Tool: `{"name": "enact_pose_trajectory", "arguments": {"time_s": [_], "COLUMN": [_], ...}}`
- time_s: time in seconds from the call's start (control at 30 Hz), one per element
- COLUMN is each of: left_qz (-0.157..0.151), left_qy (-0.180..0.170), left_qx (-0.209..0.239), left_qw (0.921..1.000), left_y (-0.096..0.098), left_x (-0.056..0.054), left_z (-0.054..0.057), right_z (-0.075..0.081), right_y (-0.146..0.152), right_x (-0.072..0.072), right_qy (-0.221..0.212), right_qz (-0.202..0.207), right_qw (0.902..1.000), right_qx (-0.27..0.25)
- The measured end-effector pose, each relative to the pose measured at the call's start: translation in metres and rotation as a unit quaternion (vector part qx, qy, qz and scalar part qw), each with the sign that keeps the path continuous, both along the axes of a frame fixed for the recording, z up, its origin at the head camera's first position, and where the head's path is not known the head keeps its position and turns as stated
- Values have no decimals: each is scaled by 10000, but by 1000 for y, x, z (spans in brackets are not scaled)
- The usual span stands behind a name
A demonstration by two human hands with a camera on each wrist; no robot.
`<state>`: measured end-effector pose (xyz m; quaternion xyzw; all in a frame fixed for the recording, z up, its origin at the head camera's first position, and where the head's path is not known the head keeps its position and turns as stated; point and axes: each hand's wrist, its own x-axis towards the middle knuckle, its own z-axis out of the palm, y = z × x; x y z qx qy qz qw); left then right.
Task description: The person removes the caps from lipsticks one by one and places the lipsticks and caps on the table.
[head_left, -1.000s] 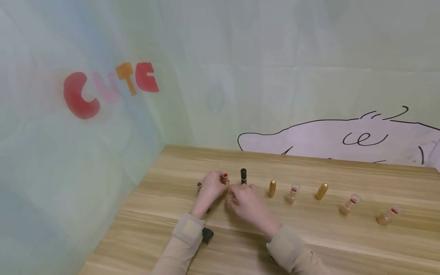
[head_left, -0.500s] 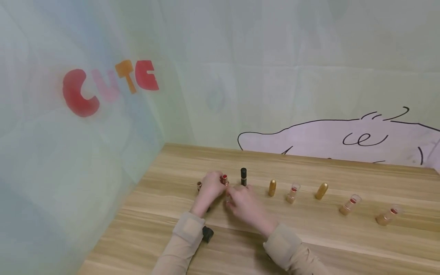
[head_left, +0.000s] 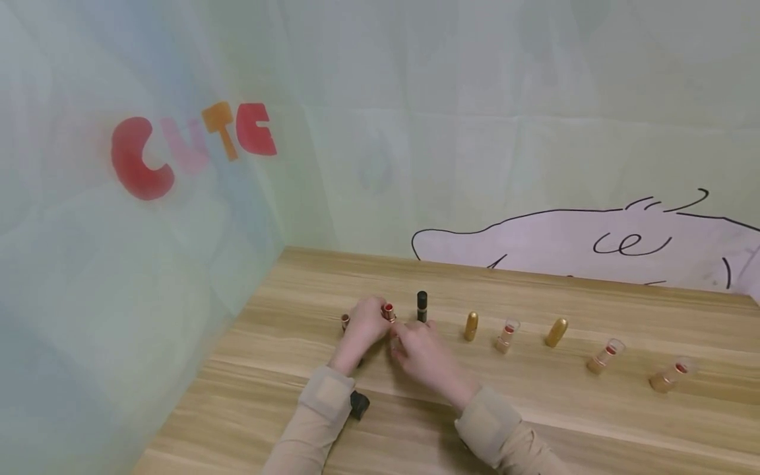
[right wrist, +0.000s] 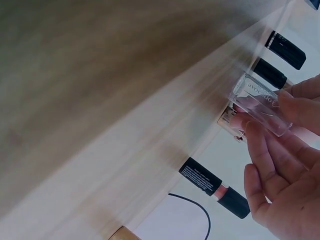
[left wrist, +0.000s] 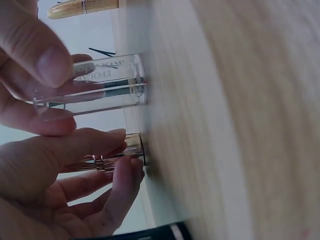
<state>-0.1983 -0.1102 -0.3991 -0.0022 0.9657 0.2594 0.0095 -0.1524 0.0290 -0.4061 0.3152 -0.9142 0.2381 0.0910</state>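
My left hand (head_left: 367,318) holds a rose-gold lipstick (head_left: 388,312) by its lower part, fingers and thumb around it. The lipstick is uncapped, and red shows at its top in the head view. Its base (left wrist: 132,150) stands at the table surface in the left wrist view. Just to the right, my right hand (head_left: 424,346) pinches a clear lipstick cap (right wrist: 262,107) between thumb and fingers. The cap (left wrist: 97,90) is upright, printed with letters, and apart from the lipstick, its end close to the table.
Right of my hands stand a black lipstick (head_left: 421,305), two gold bullet-shaped lipsticks (head_left: 471,326) and three clear-capped ones (head_left: 606,356). A gold-rimmed tube (head_left: 345,321) shows left of my left hand. Fabric walls (head_left: 356,165) border the wooden table (head_left: 564,422) behind and left.
The fingers of my right hand have shifted slightly, with the clear cap still in them. My left hand and the lipstick stay nearly in place.
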Motion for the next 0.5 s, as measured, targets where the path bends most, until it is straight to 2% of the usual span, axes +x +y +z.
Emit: {"name": "enact_pose_trajectory", "arguments": {"time_s": [0.13, 0.23, 0.37, 0.5], "left_qz": [-52, -76, -70, -142], "left_qy": [-18, -84, -114, 53], "left_qx": [92, 156, 209, 72], "left_qw": [9999, 9998, 9997, 9999], "left_y": [0, -1, -2, -1], "left_x": [0, 2, 3, 5], "left_z": [-2, -2, 0, 4], "right_z": [-1, 2, 13, 28], "right_y": [2, 5, 10, 19], "right_x": [1, 2, 1, 0], "right_qy": [98, -48, -346, -417], "right_qz": [-22, -32, -152, -492], "right_qw": [9999, 9999, 9985, 9975], "right_qx": [12, -136, -391, -297]}}
